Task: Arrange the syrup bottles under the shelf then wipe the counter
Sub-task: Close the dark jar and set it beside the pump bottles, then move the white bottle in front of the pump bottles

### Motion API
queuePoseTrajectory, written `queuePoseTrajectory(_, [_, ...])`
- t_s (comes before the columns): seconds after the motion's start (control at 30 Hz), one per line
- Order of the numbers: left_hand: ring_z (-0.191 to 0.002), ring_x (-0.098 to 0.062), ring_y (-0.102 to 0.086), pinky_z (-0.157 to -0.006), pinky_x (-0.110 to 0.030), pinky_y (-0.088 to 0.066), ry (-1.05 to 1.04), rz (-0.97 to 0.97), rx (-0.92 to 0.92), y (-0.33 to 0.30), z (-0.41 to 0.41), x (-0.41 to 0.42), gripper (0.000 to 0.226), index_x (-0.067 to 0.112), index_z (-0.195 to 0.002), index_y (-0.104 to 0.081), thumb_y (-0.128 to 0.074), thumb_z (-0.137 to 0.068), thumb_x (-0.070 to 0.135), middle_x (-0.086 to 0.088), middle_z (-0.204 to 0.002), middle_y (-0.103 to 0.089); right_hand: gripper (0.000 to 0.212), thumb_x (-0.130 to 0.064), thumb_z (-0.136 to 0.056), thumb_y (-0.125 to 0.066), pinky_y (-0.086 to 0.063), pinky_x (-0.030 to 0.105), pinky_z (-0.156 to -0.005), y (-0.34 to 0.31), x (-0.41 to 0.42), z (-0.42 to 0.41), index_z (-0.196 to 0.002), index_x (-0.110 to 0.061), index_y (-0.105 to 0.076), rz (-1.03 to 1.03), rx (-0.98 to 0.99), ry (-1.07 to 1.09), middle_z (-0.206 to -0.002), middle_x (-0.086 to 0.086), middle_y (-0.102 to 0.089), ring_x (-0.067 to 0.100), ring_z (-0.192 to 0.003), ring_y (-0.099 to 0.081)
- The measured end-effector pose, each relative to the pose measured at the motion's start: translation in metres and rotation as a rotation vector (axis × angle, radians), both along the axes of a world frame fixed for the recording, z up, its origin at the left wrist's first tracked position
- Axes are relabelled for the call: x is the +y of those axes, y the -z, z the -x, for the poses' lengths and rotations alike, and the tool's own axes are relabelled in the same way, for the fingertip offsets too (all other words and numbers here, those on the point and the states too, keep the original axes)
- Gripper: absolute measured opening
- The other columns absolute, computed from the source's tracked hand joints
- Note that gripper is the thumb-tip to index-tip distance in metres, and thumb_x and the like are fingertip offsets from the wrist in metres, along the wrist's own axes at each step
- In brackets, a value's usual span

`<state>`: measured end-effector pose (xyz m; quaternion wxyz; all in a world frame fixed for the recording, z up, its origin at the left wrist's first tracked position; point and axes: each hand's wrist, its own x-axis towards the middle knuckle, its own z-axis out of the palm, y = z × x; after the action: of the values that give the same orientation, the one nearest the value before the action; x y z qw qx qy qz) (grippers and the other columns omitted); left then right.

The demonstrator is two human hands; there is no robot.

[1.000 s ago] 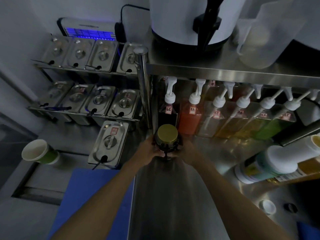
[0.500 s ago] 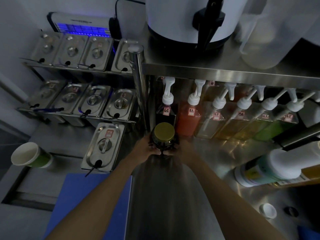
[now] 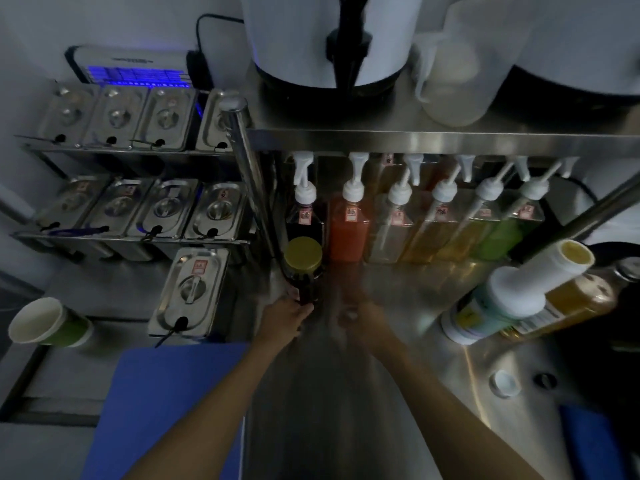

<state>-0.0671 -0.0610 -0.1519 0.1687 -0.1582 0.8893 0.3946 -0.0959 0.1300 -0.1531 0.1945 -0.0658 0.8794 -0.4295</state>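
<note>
A dark syrup bottle (image 3: 304, 271) with a yellow-green cap stands on the steel counter (image 3: 346, 393), just in front of the shelf post. My left hand (image 3: 285, 318) grips its lower body. My right hand (image 3: 362, 317) is off the bottle, a little to its right, blurred, fingers loosely apart. Under the steel shelf (image 3: 433, 138) stands a row of several pump bottles (image 3: 398, 220): dark, red, clear, amber and green.
Lidded steel pans (image 3: 194, 292) fill racks at the left. A green paper cup (image 3: 48, 323) and a blue mat (image 3: 166, 403) lie front left. Two large bottles (image 3: 512, 299) lean at the right, near a small white cap (image 3: 504, 382). Dispensers and a jug sit on the shelf.
My right hand has come off the dark bottle and drawn back to the right. My left hand slid lower on the bottle and still holds it.
</note>
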Motion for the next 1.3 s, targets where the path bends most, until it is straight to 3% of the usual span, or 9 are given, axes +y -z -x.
queuePoseTrajectory(0.07, [-0.082, -0.029, -0.067, -0.084, -0.047, -0.057, 0.030, -0.016, 0.019, 0.007, -0.010, 0.022, 0.026, 0.006, -0.087, -0.063, -0.069, -0.091, 0.031, -0.014, -0.087, -0.069, 0.047, -0.020, -0.082, -0.073, -0.052, 0.032, -0.088, -0.001, 0.024, -0.021, -0.126, -0.013, -0.060, -0.011, 0.016, 0.032, -0.116, 0.005, -0.066, 0.026, -0.105, -0.064])
queuePoseTrajectory(0.2, [-0.095, -0.020, -0.069, -0.071, -0.018, -0.046, 0.205, -0.074, 0.058, 0.009, -0.023, 0.087, 0.023, 0.009, -0.106, -0.065, -0.064, -0.095, 0.030, -0.004, -0.100, -0.073, 0.040, -0.013, -0.084, -0.070, -0.041, 0.001, -0.072, 0.003, 0.078, -0.060, -0.124, -0.015, -0.061, -0.056, 0.081, 0.116, -0.109, 0.002, -0.067, 0.014, -0.087, -0.063])
queuePoseTrajectory(0.27, [-0.100, -0.020, -0.068, -0.071, -0.010, -0.041, 0.296, -0.076, 0.089, 0.008, -0.025, 0.123, 0.022, 0.009, -0.110, -0.065, -0.063, -0.095, 0.024, -0.005, -0.107, -0.072, 0.041, -0.015, -0.085, -0.068, -0.045, 0.009, -0.075, 0.001, 0.107, -0.075, -0.125, -0.017, -0.060, -0.091, 0.090, 0.174, -0.109, 0.001, -0.067, 0.011, -0.085, -0.062])
queuePoseTrajectory(0.4, [-0.100, -0.022, -0.068, -0.086, -0.030, -0.051, 0.443, -0.064, 0.127, 0.000, -0.031, 0.194, 0.020, 0.007, -0.105, -0.067, -0.064, -0.092, 0.023, -0.009, -0.106, -0.073, 0.035, -0.017, -0.085, -0.064, -0.052, 0.034, -0.081, -0.006, 0.177, -0.100, -0.120, -0.016, -0.062, -0.163, 0.121, 0.349, -0.109, 0.004, -0.068, 0.022, -0.092, -0.066])
queuePoseTrajectory(0.57, [-0.094, -0.023, -0.067, -0.078, -0.031, -0.049, 0.546, 0.008, 0.147, -0.003, -0.039, 0.255, 0.012, 0.015, -0.092, -0.065, -0.061, -0.091, 0.027, -0.006, -0.098, -0.074, 0.041, -0.021, -0.085, -0.062, -0.050, 0.036, -0.080, -0.010, 0.250, -0.121, -0.126, -0.021, -0.055, -0.324, 0.118, 0.416, -0.123, 0.005, -0.058, 0.026, -0.106, -0.059])
queuePoseTrajectory(0.77, [-0.102, -0.029, -0.065, -0.089, -0.039, -0.051, 0.566, 0.094, 0.110, 0.002, -0.046, 0.284, 0.014, 0.016, -0.099, -0.064, -0.059, -0.092, 0.027, -0.008, -0.106, -0.072, 0.051, -0.019, -0.092, -0.049, -0.047, 0.043, -0.082, -0.007, 0.282, -0.120, -0.142, -0.022, -0.039, -0.621, 0.200, 0.083, -0.142, 0.011, -0.042, 0.035, -0.117, -0.047])
queuePoseTrajectory(0.93, [-0.100, -0.026, -0.066, -0.086, -0.036, -0.051, 0.489, 0.129, 0.120, 0.002, -0.043, 0.277, 0.019, 0.018, -0.100, -0.065, -0.060, -0.093, 0.034, -0.006, -0.107, -0.072, 0.052, -0.019, -0.098, -0.046, -0.045, 0.045, -0.090, -0.003, 0.276, -0.104, -0.147, -0.025, -0.031, -0.734, 0.190, -0.076, -0.149, 0.014, -0.032, 0.035, -0.127, -0.040])
queuePoseTrajectory(1.07, [-0.099, -0.029, -0.066, -0.085, -0.036, -0.051, 0.501, 0.131, 0.115, 0.002, -0.043, 0.269, 0.021, 0.011, -0.099, -0.066, -0.059, -0.094, 0.030, -0.012, -0.106, -0.072, 0.048, -0.015, -0.097, -0.046, -0.044, 0.049, -0.095, 0.000, 0.274, -0.099, -0.143, -0.025, -0.036, -0.772, 0.086, -0.138, -0.149, 0.016, -0.028, 0.037, -0.131, -0.035])
queuePoseTrajectory(1.3, [-0.093, -0.031, -0.066, -0.079, -0.036, -0.049, 0.485, 0.111, 0.096, 0.005, -0.048, 0.256, 0.012, 0.016, -0.087, -0.059, -0.059, -0.094, 0.026, -0.013, -0.097, -0.072, 0.034, -0.004, -0.095, -0.045, -0.050, 0.045, -0.088, 0.001, 0.274, -0.105, -0.127, -0.012, -0.051, -0.733, 0.102, -0.082, -0.140, 0.016, -0.036, 0.035, -0.121, -0.041])
